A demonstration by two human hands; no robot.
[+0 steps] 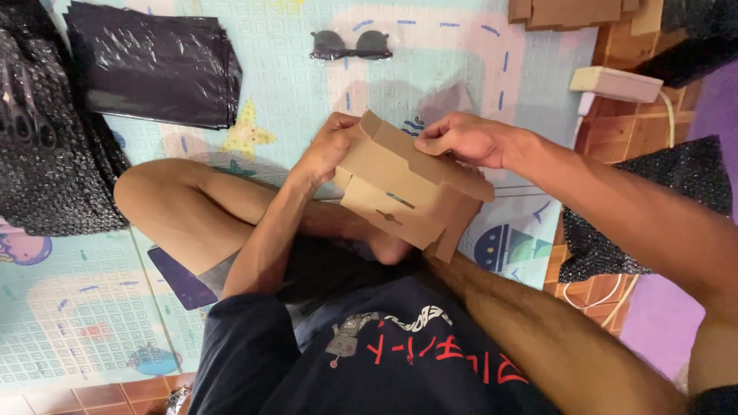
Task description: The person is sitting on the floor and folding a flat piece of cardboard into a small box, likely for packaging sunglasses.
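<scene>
We see a small brown cardboard box [407, 192] held up above the person's crossed legs, between both hands and tilted, its flaps partly folded. We cannot see inside it, so we cannot tell whether it holds anything. The left hand [330, 146] is closed on the box's left end, fingers wrapped over the raised corner flap. The right hand [461, 138] grips the upper right edge, fingertips pinching the top flap from above. The two hands sit near each other, with the box spanning the gap and hanging mostly below them.

Beneath lies a pastel play mat [292, 84] on the floor. On it, well apart from the hands, we see a stack of dark plastic bags [154, 65] at the upper left, and a wrapped pair of dark sunglasses [351, 44] just beyond the box. A heap of black bubble wrap [46, 154] lies at the far left. At the top right, flat brown cardboard pieces [573, 11] are stacked, and a white power strip [615, 83] rests on the tiled floor beside the mat.
</scene>
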